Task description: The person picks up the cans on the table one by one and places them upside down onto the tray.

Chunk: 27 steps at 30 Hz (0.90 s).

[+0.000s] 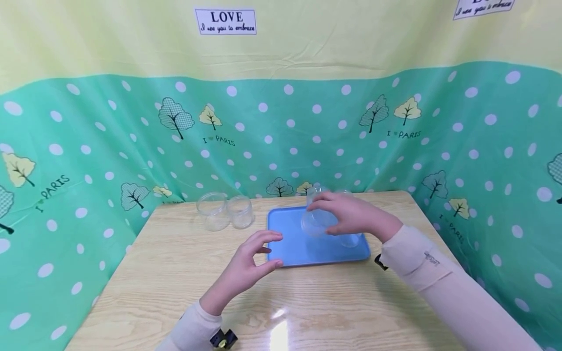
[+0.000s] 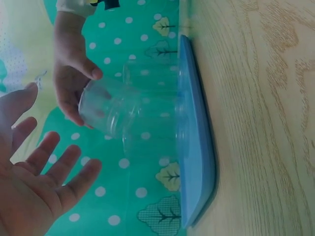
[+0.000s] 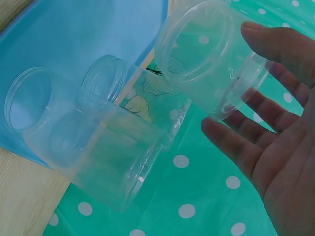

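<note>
My right hand (image 1: 351,212) grips a clear plastic jar (image 3: 206,49) above the blue tray (image 1: 291,251). The jar is tilted, its fingers and thumb around one end. Two more clear jars stand on the tray, a nearer jar (image 3: 98,147) and another jar (image 3: 162,93) behind it; in the head view the right hand partly covers them. My left hand (image 1: 248,265) hovers by the tray's left edge, fingers spread and holding nothing. In the left wrist view, the left hand (image 2: 39,187) is apart from the held jar (image 2: 106,105).
Further left on the wooden table (image 1: 175,273), a wide-topped clear container (image 1: 214,214) and a smaller clear jar (image 1: 240,213) stand side by side near the back edge. A green dotted curtain (image 1: 246,122) hangs behind and along both sides.
</note>
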### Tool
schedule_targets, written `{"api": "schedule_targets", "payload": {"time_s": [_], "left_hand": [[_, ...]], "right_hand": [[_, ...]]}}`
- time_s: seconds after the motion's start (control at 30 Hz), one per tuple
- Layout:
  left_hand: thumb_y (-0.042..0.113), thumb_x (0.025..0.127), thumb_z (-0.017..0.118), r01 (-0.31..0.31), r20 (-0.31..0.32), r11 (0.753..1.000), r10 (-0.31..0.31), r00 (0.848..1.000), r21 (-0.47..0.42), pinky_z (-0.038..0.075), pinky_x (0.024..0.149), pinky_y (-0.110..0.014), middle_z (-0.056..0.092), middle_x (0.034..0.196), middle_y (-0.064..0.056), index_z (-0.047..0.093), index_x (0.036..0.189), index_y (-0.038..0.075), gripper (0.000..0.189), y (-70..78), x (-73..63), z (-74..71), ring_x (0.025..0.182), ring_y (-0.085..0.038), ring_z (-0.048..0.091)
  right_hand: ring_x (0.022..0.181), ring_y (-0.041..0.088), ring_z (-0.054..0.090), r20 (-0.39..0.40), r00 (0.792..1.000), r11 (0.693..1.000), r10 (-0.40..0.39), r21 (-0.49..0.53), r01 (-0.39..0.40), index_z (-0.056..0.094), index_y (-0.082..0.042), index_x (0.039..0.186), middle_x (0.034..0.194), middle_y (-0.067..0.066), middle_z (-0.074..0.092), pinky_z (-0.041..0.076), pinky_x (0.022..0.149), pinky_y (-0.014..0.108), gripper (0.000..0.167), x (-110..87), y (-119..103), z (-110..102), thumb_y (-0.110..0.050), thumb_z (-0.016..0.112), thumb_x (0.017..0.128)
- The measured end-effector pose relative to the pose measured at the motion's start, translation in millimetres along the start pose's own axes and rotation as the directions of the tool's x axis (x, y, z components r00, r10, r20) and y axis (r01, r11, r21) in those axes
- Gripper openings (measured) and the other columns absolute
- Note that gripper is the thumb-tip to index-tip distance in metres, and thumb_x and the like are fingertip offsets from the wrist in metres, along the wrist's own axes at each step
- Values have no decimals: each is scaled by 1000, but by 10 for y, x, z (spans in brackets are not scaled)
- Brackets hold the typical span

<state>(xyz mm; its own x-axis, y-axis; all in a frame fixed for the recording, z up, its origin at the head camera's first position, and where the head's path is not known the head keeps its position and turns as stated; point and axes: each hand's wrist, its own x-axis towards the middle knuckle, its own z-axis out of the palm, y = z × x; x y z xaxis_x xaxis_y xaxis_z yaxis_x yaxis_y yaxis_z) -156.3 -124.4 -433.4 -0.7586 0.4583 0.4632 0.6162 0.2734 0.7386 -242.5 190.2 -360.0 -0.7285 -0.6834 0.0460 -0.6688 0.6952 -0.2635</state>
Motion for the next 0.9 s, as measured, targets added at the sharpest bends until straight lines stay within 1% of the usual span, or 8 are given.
{"api": "schedule_targets", "payload": {"time_s": [0.07,0.2,0.37,0.5,0.73,0.9], "left_hand": [[17,91,80,-8,5,1000,7,1000,4,60,94,-41,60,139,-2,61,137,20,50,1,-7,-6,128,-21,58],[20,94,76,-7,14,1000,7,1000,22,60,94,-43,60,139,1,60,138,23,47,8,-15,-45,127,-22,58],[23,96,74,6,18,999,-7,1000,43,60,95,-43,60,139,3,59,139,25,45,1,-12,-79,126,-22,59],[24,97,74,18,27,999,-19,999,39,59,95,-46,60,139,4,59,139,25,45,6,-5,-91,127,-25,59],[22,96,74,28,33,998,-30,999,49,59,96,-44,60,139,5,60,139,26,45,28,-2,-99,127,-18,58],[25,97,73,25,36,998,-27,999,61,59,97,-44,60,138,5,60,139,26,44,41,3,-98,127,-18,59]], "right_hand": [[135,24,51,20,1000,1000,17,-5,-17,59,-32,141,151,-4,47,54,104,44,66,11,-16,8,-20,86,83],[137,26,50,52,998,999,40,-6,-39,59,-31,142,153,-2,46,55,103,44,65,31,-38,29,-18,85,84],[139,24,49,60,998,999,32,-23,-30,60,-29,142,151,-3,48,54,104,42,65,64,-29,72,-16,85,83],[140,24,47,74,997,999,31,-26,-29,60,-28,141,151,-2,49,54,104,42,65,101,-24,97,-15,85,83],[139,24,48,127,990,998,65,-30,-62,61,-27,141,150,-1,51,55,102,42,63,162,-38,135,-13,84,83],[139,24,48,158,984,996,81,-49,-74,62,-29,140,149,-1,51,53,105,43,62,197,-30,194,-12,83,83]]}}
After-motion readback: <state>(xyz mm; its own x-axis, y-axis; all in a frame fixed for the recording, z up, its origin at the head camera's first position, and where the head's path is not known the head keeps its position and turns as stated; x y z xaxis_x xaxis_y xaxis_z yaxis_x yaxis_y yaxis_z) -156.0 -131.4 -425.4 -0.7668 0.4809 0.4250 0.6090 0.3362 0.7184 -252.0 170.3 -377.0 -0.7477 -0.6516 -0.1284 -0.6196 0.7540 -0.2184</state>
